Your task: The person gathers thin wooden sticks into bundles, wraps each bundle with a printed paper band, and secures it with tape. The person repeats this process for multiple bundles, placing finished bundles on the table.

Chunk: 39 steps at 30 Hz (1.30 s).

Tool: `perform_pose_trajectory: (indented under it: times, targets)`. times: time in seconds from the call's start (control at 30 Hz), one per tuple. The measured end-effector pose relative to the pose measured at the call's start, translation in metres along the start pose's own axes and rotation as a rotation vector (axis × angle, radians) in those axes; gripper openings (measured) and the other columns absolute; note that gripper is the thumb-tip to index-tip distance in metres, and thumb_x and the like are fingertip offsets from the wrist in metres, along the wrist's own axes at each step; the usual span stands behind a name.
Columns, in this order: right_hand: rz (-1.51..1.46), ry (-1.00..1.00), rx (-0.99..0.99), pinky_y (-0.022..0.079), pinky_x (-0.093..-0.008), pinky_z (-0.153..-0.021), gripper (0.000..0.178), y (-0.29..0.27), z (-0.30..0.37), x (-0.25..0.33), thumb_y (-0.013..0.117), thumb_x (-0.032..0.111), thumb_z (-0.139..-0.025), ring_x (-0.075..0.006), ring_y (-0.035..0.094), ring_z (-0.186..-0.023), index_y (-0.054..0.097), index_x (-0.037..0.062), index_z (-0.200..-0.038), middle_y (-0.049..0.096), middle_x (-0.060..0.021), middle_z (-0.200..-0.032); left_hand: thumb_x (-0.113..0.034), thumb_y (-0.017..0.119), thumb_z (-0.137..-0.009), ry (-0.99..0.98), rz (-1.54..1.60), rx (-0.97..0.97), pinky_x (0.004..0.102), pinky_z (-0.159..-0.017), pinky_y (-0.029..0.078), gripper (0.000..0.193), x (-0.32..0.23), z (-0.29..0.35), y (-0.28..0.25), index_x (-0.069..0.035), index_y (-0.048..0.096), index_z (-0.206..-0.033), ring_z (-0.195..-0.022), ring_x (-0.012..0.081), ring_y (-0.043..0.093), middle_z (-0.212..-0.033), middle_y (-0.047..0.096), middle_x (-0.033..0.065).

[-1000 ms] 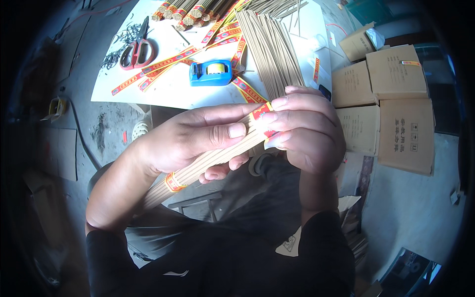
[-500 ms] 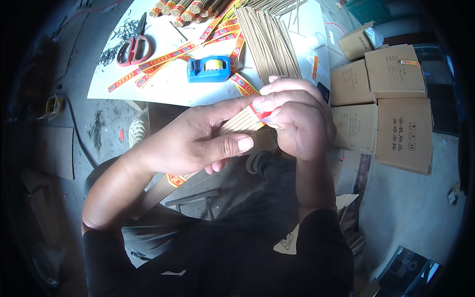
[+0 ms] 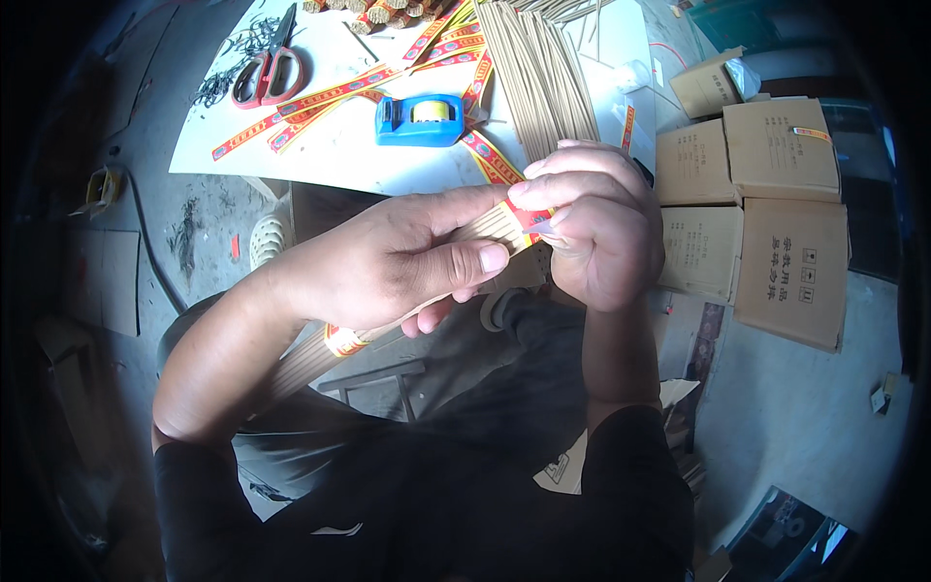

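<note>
My left hand [image 3: 398,262] grips a bundle of thin tan sticks [image 3: 320,354] that slants from lower left to upper right in front of my lap. A red and yellow paper band [image 3: 344,340] circles the bundle near its lower end. My right hand [image 3: 592,228] pinches a second red and yellow band [image 3: 527,218] against the bundle's upper end, fingers curled over it. Both hands touch each other just below the white table's [image 3: 320,155] near edge.
On the table lie a blue tape dispenser [image 3: 419,119], red-handled scissors [image 3: 267,68], loose red and yellow paper strips [image 3: 291,107] and a fan of loose tan sticks [image 3: 543,78]. Brown cardboard boxes [image 3: 766,213] are stacked on the floor to the right.
The hands and bundle have stayed together while the view shifted, so the table sits a little higher. My right fingers have closed further over the band at the bundle's upper end.
</note>
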State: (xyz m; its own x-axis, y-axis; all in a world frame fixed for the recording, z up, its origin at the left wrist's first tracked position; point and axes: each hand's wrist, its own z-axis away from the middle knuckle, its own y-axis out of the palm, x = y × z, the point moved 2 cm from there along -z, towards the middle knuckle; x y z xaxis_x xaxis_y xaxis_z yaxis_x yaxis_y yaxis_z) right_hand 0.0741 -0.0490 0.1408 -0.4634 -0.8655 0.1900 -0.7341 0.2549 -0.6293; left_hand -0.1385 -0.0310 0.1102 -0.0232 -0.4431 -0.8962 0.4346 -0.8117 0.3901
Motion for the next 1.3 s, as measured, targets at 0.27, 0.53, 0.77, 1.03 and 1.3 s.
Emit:
perform_pose_trajectory:
  times: [0.27, 0.53, 0.77, 1.03, 1.3]
  targets:
    - [-0.020, -0.100, -0.081, 0.063, -0.0467, -0.076, 0.015, 0.003, 0.005, -0.009, 0.071, 0.004, -0.090, -0.0289, 0.075, -0.082, 0.058, 0.0059, -0.098, 0.078, -0.0106, -0.093, -0.033, 0.052, -0.115, 0.017, 0.180, 0.132, 0.0237, -0.054, 0.049, 0.052, 0.007, -0.004, -0.001, -0.009, 0.041, -0.161, -0.062, 0.0075, 0.057, -0.088, 0.058, 0.0017]
    - [-0.002, 0.040, 0.051, 0.060, -0.0499, -0.087, 0.022, 0.001, 0.000, 0.001, 0.066, 0.020, -0.106, -0.0271, 0.076, -0.078, 0.046, 0.0104, -0.102, 0.079, -0.0108, -0.088, -0.040, 0.052, -0.115, -0.106, 0.395, 0.144, 0.0256, -0.052, 0.048, 0.054, 0.011, -0.003, 0.001, -0.007, 0.044, -0.156, -0.059, 0.0113, 0.057, -0.086, 0.059, 0.0058]
    - [-0.071, 0.017, -0.004, 0.061, -0.0470, -0.081, 0.016, 0.005, 0.004, -0.009, 0.071, 0.006, -0.091, -0.0273, 0.076, -0.077, 0.059, 0.0073, -0.102, 0.077, -0.0079, -0.088, -0.037, 0.049, -0.116, -0.084, 0.379, 0.132, 0.0245, -0.053, 0.047, 0.048, 0.012, -0.004, 0.003, -0.007, 0.046, -0.153, -0.060, 0.0105, 0.055, -0.087, 0.058, 0.0052]
    - [-0.028, -0.005, -0.053, 0.063, -0.0473, -0.082, 0.012, 0.007, 0.007, -0.009, 0.070, 0.005, -0.088, -0.0260, 0.076, -0.078, 0.065, 0.0069, -0.099, 0.077, -0.0051, -0.088, -0.038, 0.048, -0.116, -0.101, 0.338, 0.114, 0.0234, -0.054, 0.046, 0.047, 0.015, -0.001, 0.002, -0.008, 0.045, -0.153, -0.061, 0.0091, 0.054, -0.089, 0.057, 0.0040]
    - [-0.035, 0.109, 0.004, 0.058, -0.0503, -0.091, 0.026, 0.004, 0.005, 0.002, 0.066, 0.026, -0.106, -0.0282, 0.079, -0.080, 0.048, 0.0101, -0.095, 0.081, -0.0123, -0.086, -0.036, 0.048, -0.116, -0.093, 0.351, 0.123, 0.0236, -0.055, 0.048, 0.054, 0.017, 0.000, 0.002, -0.014, 0.035, -0.164, -0.062, 0.0093, 0.053, -0.090, 0.057, 0.0045]
